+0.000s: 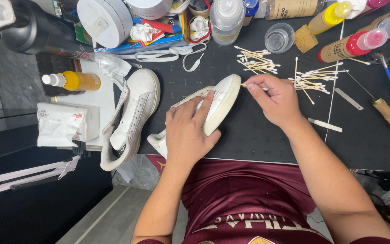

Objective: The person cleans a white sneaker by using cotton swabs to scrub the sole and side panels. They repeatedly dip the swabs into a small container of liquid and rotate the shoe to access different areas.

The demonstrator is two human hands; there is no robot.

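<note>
Left hand (188, 133) clamped around white shoe (220, 101), fingers over the upper, sole edge turned toward the right. Shoe held tilted above black mat (258, 135), near the front edge. Right hand (274, 99) pinched on a swab (244, 85), tip touching the shoe's toe rim. Swab tip colour hard to make out, possibly clean. 2nd shoe (134, 117) lying on its side just left, laces out, partly on the mat. Loose swabs (256, 61) scattered behind the right hand. Clear cup (279, 38) beyond them. Yellow bottle (73, 81) lying flat at left, beside a tissue pack (64, 124). Wooden-handled tool (388, 114) at far right.
</note>
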